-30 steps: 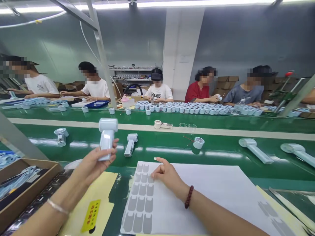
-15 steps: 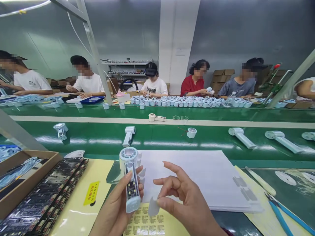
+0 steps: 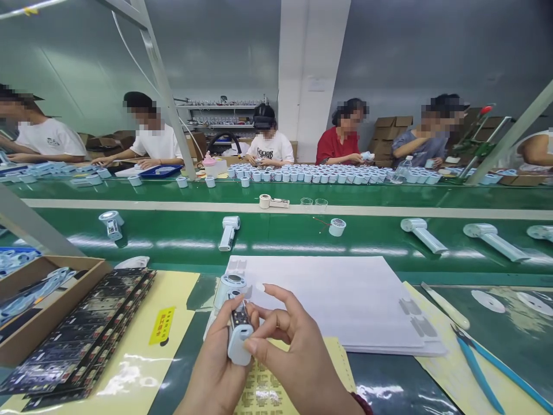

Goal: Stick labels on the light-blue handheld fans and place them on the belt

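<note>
My left hand [image 3: 216, 372] is wrapped round a small pale-blue handheld fan body [image 3: 237, 323], its open side with the circuit board facing up. My right hand [image 3: 294, 351] is pinched against the fan's handle, thumb at its lower end and forefinger arched above; anything between the fingertips is hidden. Both hands hover over a yellow sticker sheet [image 3: 263, 392]. Just beyond lies a white sheet stack [image 3: 337, 300] with a few grey stickers.
Trays of dark circuit boards [image 3: 86, 340] and a cardboard box [image 3: 43, 305] lie at my left. Blue cutters [image 3: 479, 372] and a white tool [image 3: 447, 314] lie at right. Fan parts [image 3: 228, 232] ride the green conveyor [image 3: 285, 239]. Several people work across it.
My left hand brought the fan down and turned its open side up. My right hand left the white sheet with a grey sticker and closed onto the fan's handle.
</note>
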Action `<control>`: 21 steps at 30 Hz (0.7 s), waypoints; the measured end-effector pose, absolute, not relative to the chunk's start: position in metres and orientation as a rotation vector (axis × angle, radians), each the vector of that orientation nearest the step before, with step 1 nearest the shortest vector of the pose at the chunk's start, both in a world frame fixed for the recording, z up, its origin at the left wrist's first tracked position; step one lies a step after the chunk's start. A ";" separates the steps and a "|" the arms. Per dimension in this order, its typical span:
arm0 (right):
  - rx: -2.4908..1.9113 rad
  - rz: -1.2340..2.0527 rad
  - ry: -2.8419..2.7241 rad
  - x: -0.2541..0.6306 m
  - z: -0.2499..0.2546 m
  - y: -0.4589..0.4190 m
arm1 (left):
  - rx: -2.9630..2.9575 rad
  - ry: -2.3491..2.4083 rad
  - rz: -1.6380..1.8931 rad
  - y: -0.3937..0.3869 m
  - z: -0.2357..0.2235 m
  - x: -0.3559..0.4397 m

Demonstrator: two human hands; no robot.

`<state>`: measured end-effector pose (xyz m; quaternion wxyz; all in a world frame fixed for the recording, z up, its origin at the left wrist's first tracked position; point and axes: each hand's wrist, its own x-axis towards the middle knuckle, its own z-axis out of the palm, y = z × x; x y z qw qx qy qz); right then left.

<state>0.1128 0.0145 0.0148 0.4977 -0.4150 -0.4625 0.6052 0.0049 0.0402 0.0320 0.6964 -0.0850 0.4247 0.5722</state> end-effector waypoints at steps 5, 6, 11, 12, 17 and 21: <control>-1.041 1.488 -1.114 0.111 0.013 0.016 | -0.207 0.928 1.289 0.040 0.032 0.004; -1.044 1.488 -1.117 0.110 0.013 0.016 | -0.207 0.925 1.295 0.040 0.031 0.004; -1.048 1.485 -1.101 0.109 0.015 0.017 | -0.230 0.932 1.295 0.040 0.035 0.006; -1.051 1.486 -1.100 0.109 0.015 0.017 | -0.235 0.936 1.291 0.040 0.036 0.006; -1.063 1.490 -1.109 0.109 0.016 0.017 | -0.236 0.938 1.293 0.038 0.040 0.007; -1.067 1.453 -1.130 0.107 0.015 0.016 | -0.240 0.920 1.299 0.038 0.038 0.006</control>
